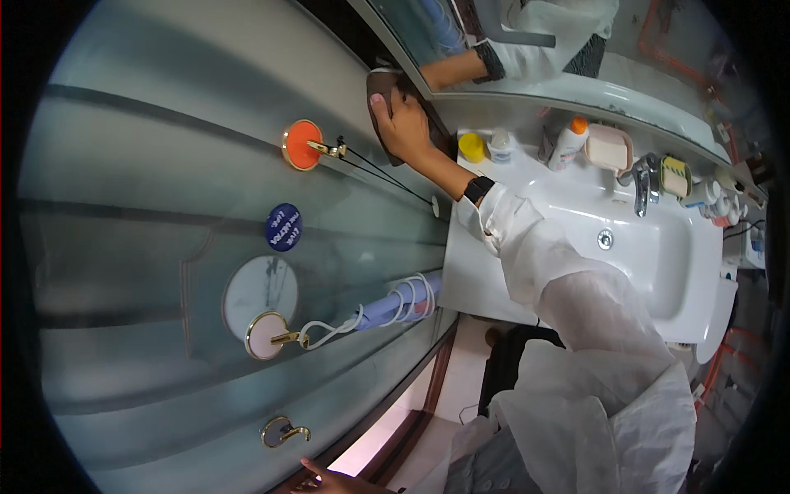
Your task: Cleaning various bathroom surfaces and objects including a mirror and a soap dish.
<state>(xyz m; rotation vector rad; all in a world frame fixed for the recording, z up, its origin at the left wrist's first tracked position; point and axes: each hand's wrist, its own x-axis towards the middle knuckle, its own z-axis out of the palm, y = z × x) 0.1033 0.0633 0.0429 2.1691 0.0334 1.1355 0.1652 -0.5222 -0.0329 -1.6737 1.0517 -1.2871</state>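
My right hand [403, 128] reaches up beside the mirror, a dark watch [477, 189] on its wrist. Its fingers and thumb are closed around a brown, rounded, elongated object [382, 84] by the dark frame; its kind I cannot make out. Low at the left, by the panelled surface, is my left hand [325, 479], cut off by the picture's edge. Its thumb stands apart and nothing shows in it. Nearest above it is a gold hook [285, 432]. Another hook [271, 336] carries a lilac hair appliance [387, 306] wrapped in its white cord.
To the right stands a white washbasin [568, 226] with a chrome tap [646, 181]. Along its back are a yellow-lidded jar [471, 148], an orange-capped bottle [568, 145] and a soap dish [609, 148]. An orange round hook [304, 146] holds a black cord. The mirror [625, 74] overhangs the basin.
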